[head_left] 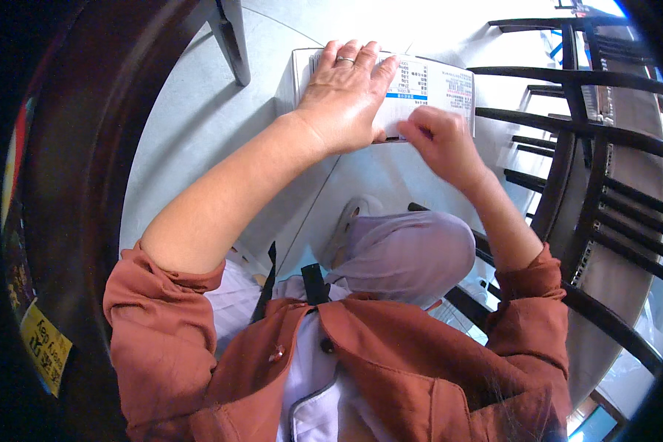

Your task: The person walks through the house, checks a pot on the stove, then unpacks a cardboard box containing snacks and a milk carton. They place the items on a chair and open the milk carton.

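Observation:
A white printed carton (436, 83) stands before me, its upper face bearing a table with a blue bar and small writing. My left hand (348, 91) lies flat across its left part, fingers spread and a ring on one finger. The left thumb reaches down to the carton's near edge. At that same edge, to the right, my right hand (442, 135) is curled, with thumb and fingers close together. Motion blurs the right hand, and whether anything is pinched in it is hidden. A dark gap shows along the near edge between the two hands.
Dark wooden chairs (572, 110) stand close on the right, beside a long tabletop (624, 232). A dark curved furniture edge (127, 99) runs along the left, near a grey leg (232, 50). Light tiles (171, 160) cover the floor. My knee (414, 254) is bent below the carton.

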`<state>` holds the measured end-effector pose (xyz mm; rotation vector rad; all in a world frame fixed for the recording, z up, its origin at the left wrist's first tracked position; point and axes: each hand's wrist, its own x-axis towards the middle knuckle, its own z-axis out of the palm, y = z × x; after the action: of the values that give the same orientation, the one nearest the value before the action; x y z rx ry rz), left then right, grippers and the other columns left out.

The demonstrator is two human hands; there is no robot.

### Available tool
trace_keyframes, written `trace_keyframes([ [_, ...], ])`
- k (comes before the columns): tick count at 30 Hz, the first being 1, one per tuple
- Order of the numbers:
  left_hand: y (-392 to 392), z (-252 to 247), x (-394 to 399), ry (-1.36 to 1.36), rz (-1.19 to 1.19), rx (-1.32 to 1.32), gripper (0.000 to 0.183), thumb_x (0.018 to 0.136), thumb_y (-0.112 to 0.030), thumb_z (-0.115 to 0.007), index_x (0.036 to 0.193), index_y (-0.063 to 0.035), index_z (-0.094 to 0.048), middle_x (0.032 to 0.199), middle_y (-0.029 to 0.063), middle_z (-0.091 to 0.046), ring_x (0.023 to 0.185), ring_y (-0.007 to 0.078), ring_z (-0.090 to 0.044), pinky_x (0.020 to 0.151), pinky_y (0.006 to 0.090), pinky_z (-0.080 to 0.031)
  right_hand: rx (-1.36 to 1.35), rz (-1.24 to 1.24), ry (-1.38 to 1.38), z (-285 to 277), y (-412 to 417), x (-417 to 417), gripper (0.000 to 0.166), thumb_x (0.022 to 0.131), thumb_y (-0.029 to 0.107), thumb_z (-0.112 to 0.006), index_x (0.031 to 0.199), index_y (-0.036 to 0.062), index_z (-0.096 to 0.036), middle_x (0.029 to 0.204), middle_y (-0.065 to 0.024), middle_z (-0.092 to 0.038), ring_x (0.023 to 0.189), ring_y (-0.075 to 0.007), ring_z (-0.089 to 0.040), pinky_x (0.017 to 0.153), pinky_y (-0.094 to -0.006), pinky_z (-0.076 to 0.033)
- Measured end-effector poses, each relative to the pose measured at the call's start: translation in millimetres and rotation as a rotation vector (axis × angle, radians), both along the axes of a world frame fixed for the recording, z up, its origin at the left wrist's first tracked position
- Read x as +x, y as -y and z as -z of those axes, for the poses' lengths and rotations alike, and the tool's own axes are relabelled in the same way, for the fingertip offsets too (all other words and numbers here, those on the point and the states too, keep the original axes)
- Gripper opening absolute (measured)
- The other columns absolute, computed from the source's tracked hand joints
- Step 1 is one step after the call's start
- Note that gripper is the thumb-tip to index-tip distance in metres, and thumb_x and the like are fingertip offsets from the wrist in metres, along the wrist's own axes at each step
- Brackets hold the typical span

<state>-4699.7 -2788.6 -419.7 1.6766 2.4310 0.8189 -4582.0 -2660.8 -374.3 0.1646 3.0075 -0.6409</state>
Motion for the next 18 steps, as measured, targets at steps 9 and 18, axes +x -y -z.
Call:
trace_keyframes([
  [9, -6, 8, -13, -0.056, 0.043, 0.125, 0.076, 0.054, -0.031, -0.071, 0.119, -0.0085, -0.039, 0.126, 0.0162, -0.030, 0.120, 0.0293, -0.023, 0.099, 0.0416, -0.016, 0.135, 0.013, -0.531, 17, -7, 37, 0.007, 0.070, 0.008, -0.062, 0.074, 0.0039, -0.057, 0.072, -0.0075, -0.057, 0.058, -0.0216, -0.055, 0.053, -0.0290, -0.044],
  [18, 6, 12, 28, -0.364, 0.020, 0.173, 0.019, 0.060, -0.013, -0.063, 0.074, -0.0105, -0.050, 0.071, 0.0023, -0.045, 0.070, 0.0183, -0.048, 0.065, 0.0306, -0.034, -0.668, 0.422, -0.502, 44, -6, 28, 0.011, 0.078, 0.008, -0.055, 0.077, -0.0019, -0.060, 0.081, -0.0057, -0.058, 0.064, -0.0093, -0.050, 0.056, -0.0203, -0.040],
])
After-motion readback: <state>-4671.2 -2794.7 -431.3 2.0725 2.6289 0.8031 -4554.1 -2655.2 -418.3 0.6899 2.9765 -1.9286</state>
